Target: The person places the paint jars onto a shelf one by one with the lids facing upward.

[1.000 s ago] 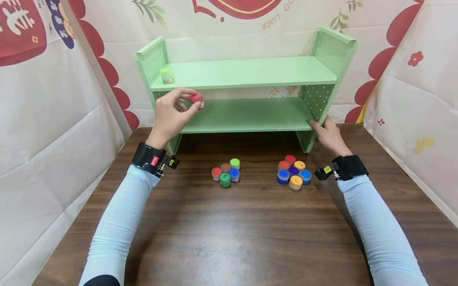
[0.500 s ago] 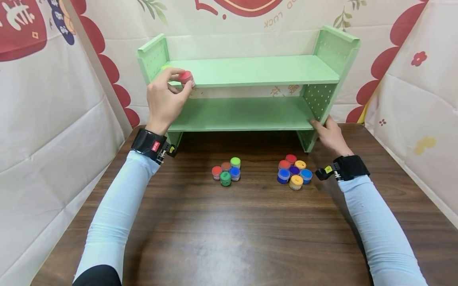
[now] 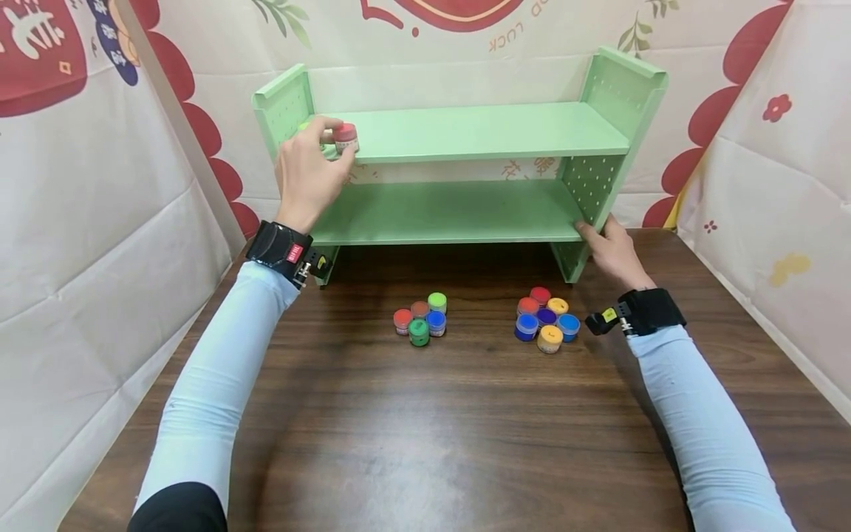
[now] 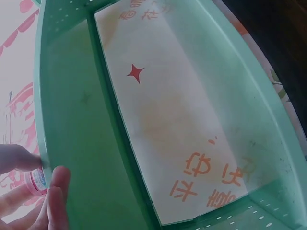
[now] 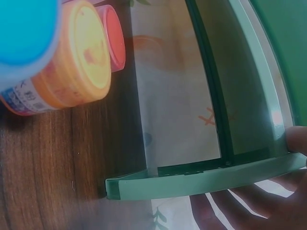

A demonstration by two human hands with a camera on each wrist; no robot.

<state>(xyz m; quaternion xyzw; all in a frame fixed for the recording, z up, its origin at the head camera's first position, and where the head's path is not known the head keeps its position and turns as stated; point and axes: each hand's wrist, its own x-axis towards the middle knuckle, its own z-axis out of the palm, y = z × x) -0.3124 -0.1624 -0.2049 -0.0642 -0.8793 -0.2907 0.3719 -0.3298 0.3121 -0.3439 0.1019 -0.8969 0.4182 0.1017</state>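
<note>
- Upward and a little to the left, the left hand (image 3: 309, 174) has carried the red-lidded jar (image 3: 346, 139) since the earliest frame, from in front of the opening between the boards to the upper shelf (image 3: 479, 129); the jar, tilted half a second ago, is now upright.
- Thumb and fingers of the left hand pinch that jar near the front edge of the upper shelf, toward its left end; whether its base touches the board I cannot tell.
- Just beside it, a lime-green jar (image 3: 303, 126) stands mostly hidden behind the left hand.
- On the right, the right hand (image 3: 612, 253) grips the side panel of the green rack (image 3: 625, 103) beside the lower shelf (image 3: 459, 210), thumb on the inner side and fingers around the outside; it has stayed there.
- Two clusters of jars stand on the table (image 3: 425, 436) before the rack, well apart from each other.
- One holds red, brown, lime, blue and green (image 3: 419, 332) lids.
- Nearer the right hand, the other has red, orange-red, purple, blue and two yellow (image 3: 549, 338) lids.
- Behind the rack hangs a white printed cloth (image 3: 452, 83).
</note>
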